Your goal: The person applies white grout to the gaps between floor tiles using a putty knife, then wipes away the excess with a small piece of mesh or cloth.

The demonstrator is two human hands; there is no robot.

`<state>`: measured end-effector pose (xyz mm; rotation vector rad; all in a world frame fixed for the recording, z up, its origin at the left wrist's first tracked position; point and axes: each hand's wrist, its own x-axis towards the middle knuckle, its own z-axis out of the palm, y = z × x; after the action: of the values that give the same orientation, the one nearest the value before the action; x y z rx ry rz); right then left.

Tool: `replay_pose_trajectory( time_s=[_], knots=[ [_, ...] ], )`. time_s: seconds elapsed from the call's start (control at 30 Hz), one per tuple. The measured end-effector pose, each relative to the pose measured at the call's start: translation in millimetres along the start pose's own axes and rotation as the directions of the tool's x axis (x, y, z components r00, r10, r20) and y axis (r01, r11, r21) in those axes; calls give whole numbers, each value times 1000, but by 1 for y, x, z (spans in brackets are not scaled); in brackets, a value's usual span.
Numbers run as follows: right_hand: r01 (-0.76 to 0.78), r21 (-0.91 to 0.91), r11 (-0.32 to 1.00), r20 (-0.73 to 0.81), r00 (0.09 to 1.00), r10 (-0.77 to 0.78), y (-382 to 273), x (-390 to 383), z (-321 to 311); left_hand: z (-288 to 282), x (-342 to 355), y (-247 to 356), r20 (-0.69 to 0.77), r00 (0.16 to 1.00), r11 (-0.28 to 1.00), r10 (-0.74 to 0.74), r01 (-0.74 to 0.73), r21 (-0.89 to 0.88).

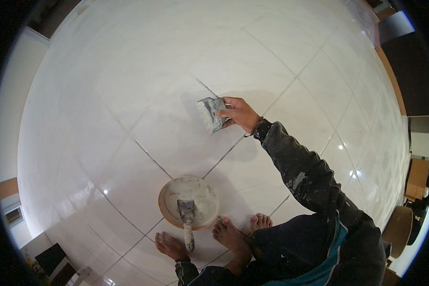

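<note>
We find an indoor room under renovation, evidenced by white floor tiles point(281, 162), dark joints point(224, 157) and a bowl point(162, 200) of pale paste point(202, 196).

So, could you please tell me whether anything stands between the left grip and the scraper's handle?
Nothing visible does: the scraper's handle juts over the bowl's near rim, close beside the left grip in this view.

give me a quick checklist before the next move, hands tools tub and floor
1. Spreader secure in right hand: ok, thumb on its face near one edge.
2. Spreader touching floor: cannot tell from above.
3. Left hand free of tools: ok, none visible; it's beside the tub.
4. Paste available: ok, pale layer in the tub.
5. Putty knife reachable: ok, handle sticks out over the rim.
6. Tile joints all pale: not ok, some look dark.
</note>
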<state>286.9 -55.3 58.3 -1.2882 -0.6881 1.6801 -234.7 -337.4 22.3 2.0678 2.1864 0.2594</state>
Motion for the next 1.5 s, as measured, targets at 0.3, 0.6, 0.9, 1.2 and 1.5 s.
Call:
replay_pose_trajectory(
  time_s=[0.3,0.6,0.9,1.2,1.5],
  knots=[
    [56,-10,998,-117,992,-57,2,-4,-11,9,-18,-11,107,993,994,43,-52,91],
    [370,-416,830,-213,848,-485,21,-19,-84,62,-14,-54,86,996,983,31,-46,175],
    [308,-460,833,-651,521,-552,91,-55,-158,93,20,-77,42,971,893,235,-233,385],
    [170,-535,827,-598,616,-513,82,-58,-183,83,59,-17,68,970,873,233,-240,424],
    [188,-599,778,-572,580,-581,80,-67,-195,91,78,-1,56,960,870,273,-271,412]
  ],
)
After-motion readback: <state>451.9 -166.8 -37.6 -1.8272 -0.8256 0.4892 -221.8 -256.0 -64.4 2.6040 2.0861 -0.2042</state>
